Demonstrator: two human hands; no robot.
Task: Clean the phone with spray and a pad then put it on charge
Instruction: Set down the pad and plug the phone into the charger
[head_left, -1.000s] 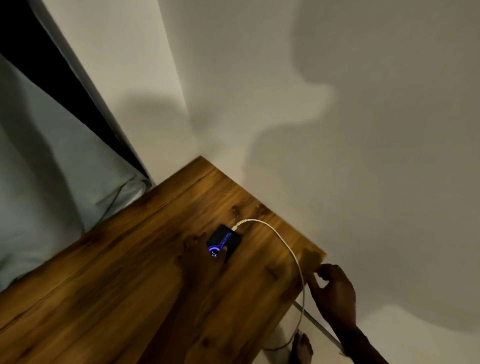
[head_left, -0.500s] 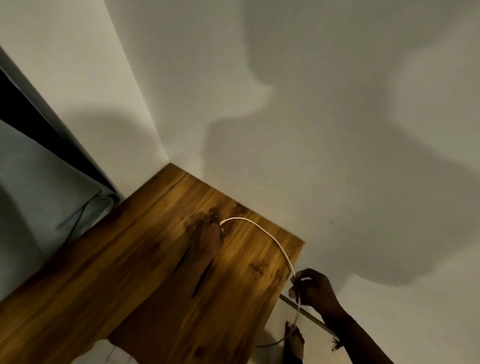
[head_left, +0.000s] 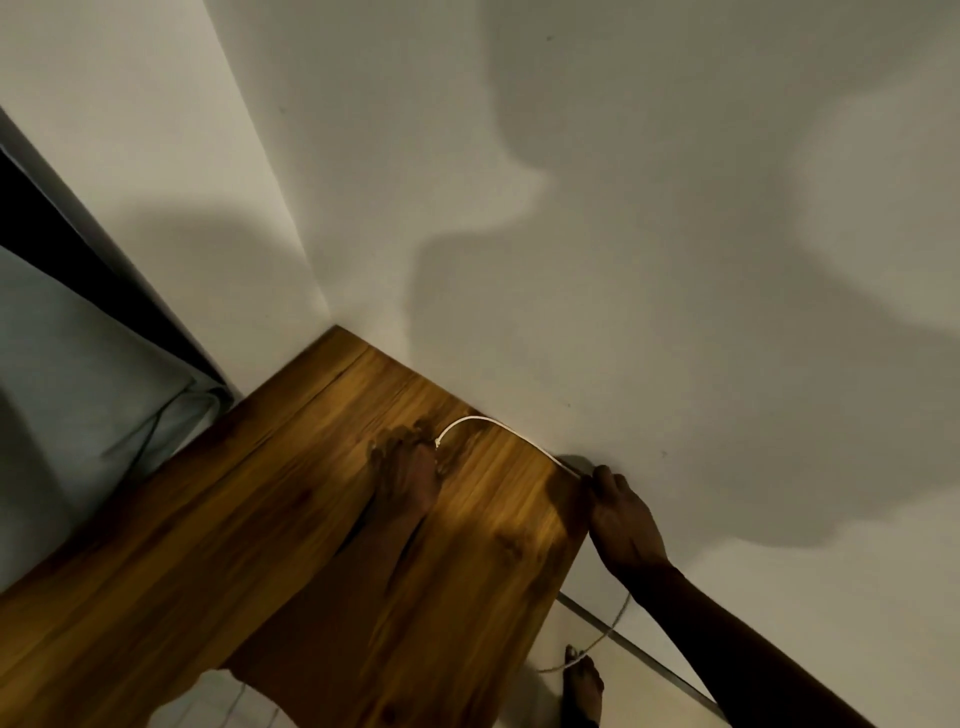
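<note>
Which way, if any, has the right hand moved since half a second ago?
Yes. The right hand, pinching the white cable, moved up to the far right corner of the wooden table.

Glowing screen of the phone gone from sight beneath the left hand (head_left: 408, 467), right hand (head_left: 621, 519) moved from the table (head_left: 234, 545) edge up to its far corner by the wall, now pinching the white cable (head_left: 467, 420), arc drawn shorter, closer to the wall.
</note>
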